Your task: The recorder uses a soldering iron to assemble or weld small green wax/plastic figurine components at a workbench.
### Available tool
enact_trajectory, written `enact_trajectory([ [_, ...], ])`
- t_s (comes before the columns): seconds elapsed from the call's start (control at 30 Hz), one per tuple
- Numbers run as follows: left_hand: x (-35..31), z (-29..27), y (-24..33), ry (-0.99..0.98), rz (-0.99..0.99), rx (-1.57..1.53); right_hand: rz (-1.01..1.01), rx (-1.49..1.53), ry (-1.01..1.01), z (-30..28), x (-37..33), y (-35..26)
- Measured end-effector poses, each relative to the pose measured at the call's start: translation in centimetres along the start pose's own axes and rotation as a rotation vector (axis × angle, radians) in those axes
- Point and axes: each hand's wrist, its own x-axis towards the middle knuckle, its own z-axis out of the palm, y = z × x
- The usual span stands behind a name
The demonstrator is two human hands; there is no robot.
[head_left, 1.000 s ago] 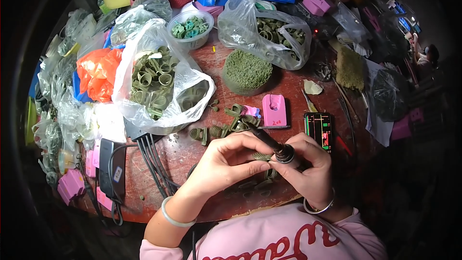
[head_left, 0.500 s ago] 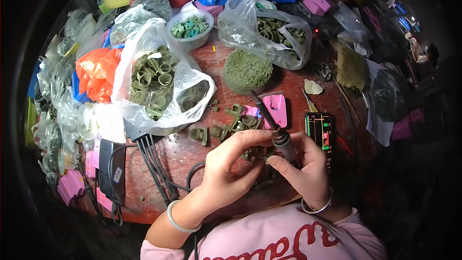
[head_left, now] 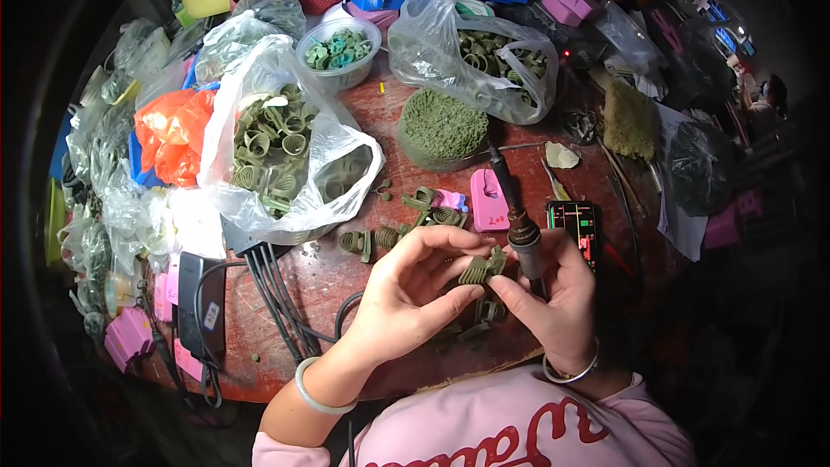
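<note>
Between the fingertips of my left hand (head_left: 402,294) is a small green ridged wax piece (head_left: 475,271). My right hand (head_left: 558,307) holds a soldering iron (head_left: 522,229), its dark tip pointing up and away over the table. The right thumb also touches the wax piece. Just beyond my fingers lie several similar green wax pieces (head_left: 356,243) and a pink block (head_left: 490,201). More wax pieces sit below my hands, partly hidden.
An open plastic bag (head_left: 346,207) of green pieces stands left, another bag (head_left: 424,43) farther back. A tub of green granules (head_left: 443,125), a round container (head_left: 363,76), a phone (head_left: 572,229) and black cables (head_left: 281,303) share the red table (head_left: 285,372).
The soldering iron has tilted and shifted right, away from between my hands. The green wax piece now shows at my fingertips.
</note>
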Motion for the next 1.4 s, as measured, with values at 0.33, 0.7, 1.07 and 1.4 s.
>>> enact_trajectory([
  [0.33,0.0,-0.4,1.1,0.249,-0.008,0.272,-0.047,-0.094,0.017,-0.6,0.2,-0.1],
  [0.7,0.4,-0.2,1.3,-0.165,0.247,1.007,-0.087,-0.241,0.099,-2.3,-0.2,0.6],
  [1.07,-0.2,0.6,-0.2,-0.231,0.13,1.06,-0.052,-0.253,0.05,-2.2,-0.3,0.6],
  [1.4,-0.2,0.8,-0.9,0.155,0.231,0.564,-0.041,-0.207,-0.004,-2.5,-0.3,0.3],
])
